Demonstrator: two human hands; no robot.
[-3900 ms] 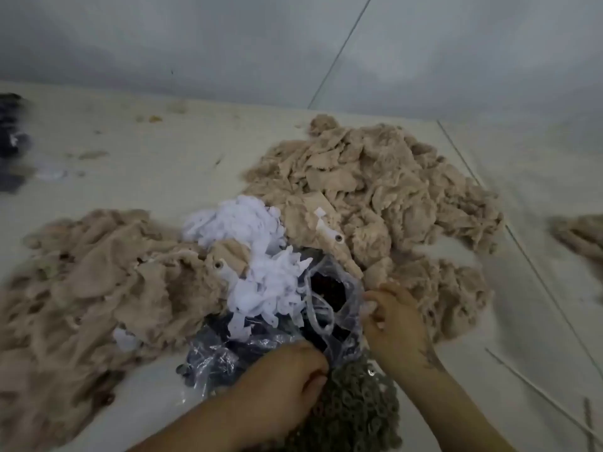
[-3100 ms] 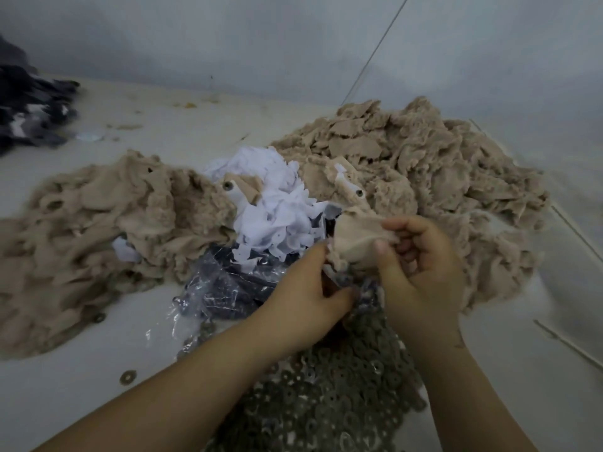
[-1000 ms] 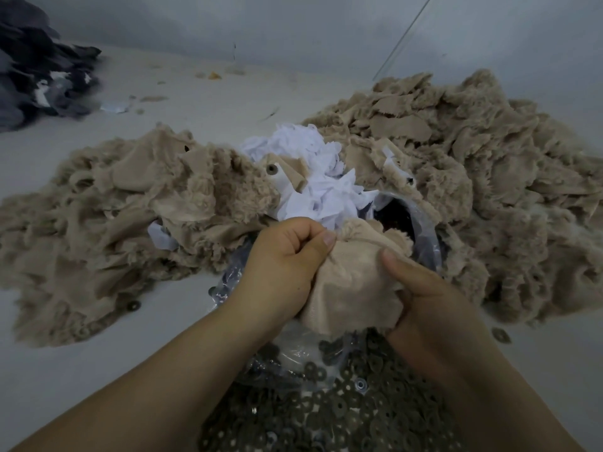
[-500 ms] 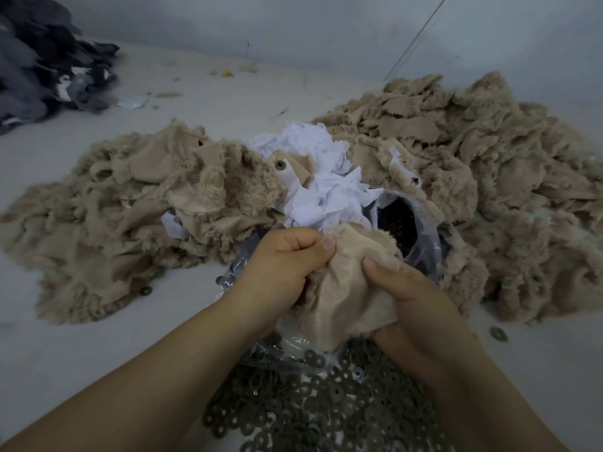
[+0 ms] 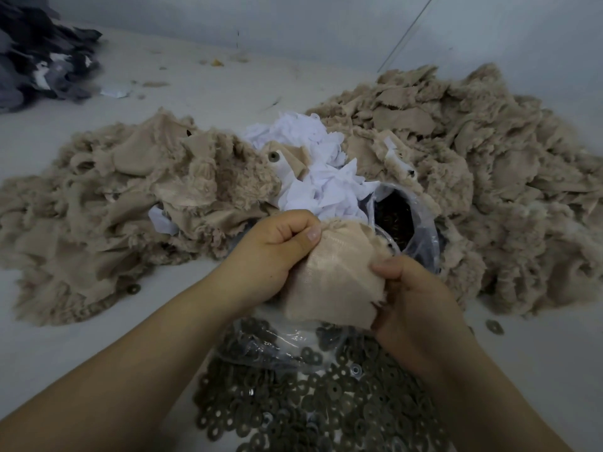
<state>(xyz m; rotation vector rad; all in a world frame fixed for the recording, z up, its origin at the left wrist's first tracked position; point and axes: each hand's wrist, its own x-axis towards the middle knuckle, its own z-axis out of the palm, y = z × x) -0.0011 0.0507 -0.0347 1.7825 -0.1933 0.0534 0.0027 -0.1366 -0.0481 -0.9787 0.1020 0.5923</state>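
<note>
Both hands are holding one tan cloth piece (image 5: 332, 275) up over the middle of the bench (image 5: 49, 353), close to the person. The left hand (image 5: 274, 252) is curled tight and pinches the top edge of the piece between its thumb and fingers. The right hand (image 5: 414, 308) grips the right edge, with its thumb on the front and its fingers tucked behind, where they cannot be seen. The smooth back side of the piece faces up, and a bit of fluff peeks out at its edges. Right under the hands lies a big heap of small flat rings (image 5: 310, 402), dull and dark, each with a hole in the middle. Some of them sit on crinkly clear plastic. One ring (image 5: 494, 327) lies alone on the bench to the right. Just behind the cloth piece is a clear bag (image 5: 421, 230) with its mouth open and small dark bits inside. Beside the bag, toward the left, is a bunch of white cloth scraps (image 5: 313, 177). A tan piece with a round button (image 5: 273, 156) rests on the white scraps. A fluffy tan pile (image 5: 114, 216) spreads out on the left, and a bigger tan pile (image 5: 473, 164) fills the right side. Far off in the top left corner is a heap of dark cloth (image 5: 39, 57). A gray wall (image 5: 293, 21) stands at the back.
</note>
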